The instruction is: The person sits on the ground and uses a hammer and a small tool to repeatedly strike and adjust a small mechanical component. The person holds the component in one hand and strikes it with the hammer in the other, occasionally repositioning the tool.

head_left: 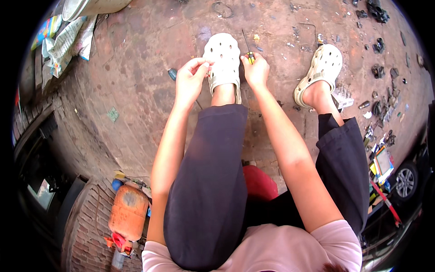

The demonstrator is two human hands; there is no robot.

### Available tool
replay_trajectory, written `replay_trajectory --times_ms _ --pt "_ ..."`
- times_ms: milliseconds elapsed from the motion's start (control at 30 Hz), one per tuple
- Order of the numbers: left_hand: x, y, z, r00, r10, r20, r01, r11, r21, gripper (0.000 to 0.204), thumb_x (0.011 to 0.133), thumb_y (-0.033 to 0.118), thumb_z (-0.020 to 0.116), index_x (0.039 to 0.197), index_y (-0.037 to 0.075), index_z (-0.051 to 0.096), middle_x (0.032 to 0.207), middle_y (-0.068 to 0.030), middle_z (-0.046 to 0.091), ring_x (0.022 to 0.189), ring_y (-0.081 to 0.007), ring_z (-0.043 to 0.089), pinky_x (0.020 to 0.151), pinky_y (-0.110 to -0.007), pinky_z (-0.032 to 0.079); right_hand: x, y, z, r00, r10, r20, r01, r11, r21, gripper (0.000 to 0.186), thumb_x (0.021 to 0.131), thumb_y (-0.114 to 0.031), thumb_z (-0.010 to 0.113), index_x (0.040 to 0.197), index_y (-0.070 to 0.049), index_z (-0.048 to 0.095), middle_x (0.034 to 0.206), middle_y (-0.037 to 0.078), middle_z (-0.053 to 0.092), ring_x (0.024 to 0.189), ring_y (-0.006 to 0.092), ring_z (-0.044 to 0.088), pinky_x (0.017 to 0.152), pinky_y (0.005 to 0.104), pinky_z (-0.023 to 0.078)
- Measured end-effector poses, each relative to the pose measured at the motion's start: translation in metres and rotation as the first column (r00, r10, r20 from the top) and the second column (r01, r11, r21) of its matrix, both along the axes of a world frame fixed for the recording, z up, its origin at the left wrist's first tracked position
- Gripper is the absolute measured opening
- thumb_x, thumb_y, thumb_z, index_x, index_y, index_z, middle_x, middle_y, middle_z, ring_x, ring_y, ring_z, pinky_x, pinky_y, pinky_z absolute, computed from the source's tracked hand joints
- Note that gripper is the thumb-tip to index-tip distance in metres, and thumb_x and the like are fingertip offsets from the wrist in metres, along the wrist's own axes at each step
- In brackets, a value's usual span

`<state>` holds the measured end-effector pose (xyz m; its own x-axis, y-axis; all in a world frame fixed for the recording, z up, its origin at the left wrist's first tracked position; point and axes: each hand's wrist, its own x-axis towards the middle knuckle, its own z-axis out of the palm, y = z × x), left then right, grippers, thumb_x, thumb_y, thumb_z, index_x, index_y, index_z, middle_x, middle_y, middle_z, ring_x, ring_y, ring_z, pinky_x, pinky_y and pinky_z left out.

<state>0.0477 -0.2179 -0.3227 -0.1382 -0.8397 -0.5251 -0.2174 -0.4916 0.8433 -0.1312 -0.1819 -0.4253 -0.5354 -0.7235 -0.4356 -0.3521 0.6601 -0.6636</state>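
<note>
My left hand (189, 81) is closed in a pinch at the left side of the white perforated clog (222, 50) on my left foot; whatever sits between its fingertips is too small to make out. Just right of that clog, my right hand (256, 72) grips the yellow-and-black handle of a screwdriver (250, 57), its thin shaft pointing away from me. My other foot, in a matching clog (325, 65), is set apart to the right.
Small dark metal parts (380, 109) litter the stained floor (136, 90) at right, near a car wheel (405, 180). Papers (63, 47) and a pale bucket (86, 7) are upper left. A rusty orange cylinder (127, 213) stands lower left. A red object (258, 181) lies beneath me.
</note>
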Motion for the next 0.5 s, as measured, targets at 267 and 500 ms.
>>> replay_trajectory --times_ms 267,500 --pt "0.001 0.004 -0.001 1.000 -0.013 -0.005 0.013 1.000 0.004 0.018 0.095 0.007 0.055 0.104 0.000 0.068 0.101 -0.0032 0.070 0.090 -0.0098 0.063 0.079 -0.025 0.048 -0.010 0.001 -0.017 0.999 -0.009 0.031 0.013 0.995 -0.102 0.018 0.080 -0.018 0.074 0.089 -0.003 0.070 0.083 0.019 0.069 0.081 0.0348 0.068 0.074 0.0411 0.052" --pt "0.008 0.005 -0.004 0.999 -0.031 0.009 0.031 0.999 -0.003 0.018 0.095 0.012 0.057 0.106 0.003 0.069 0.104 -0.0032 0.070 0.095 -0.0103 0.063 0.082 -0.026 0.048 -0.008 0.000 -0.027 0.996 -0.010 0.094 0.019 0.995 -0.098 0.021 0.081 -0.021 0.071 0.091 -0.002 0.070 0.081 0.019 0.069 0.080 0.0351 0.068 0.073 0.0409 0.052"
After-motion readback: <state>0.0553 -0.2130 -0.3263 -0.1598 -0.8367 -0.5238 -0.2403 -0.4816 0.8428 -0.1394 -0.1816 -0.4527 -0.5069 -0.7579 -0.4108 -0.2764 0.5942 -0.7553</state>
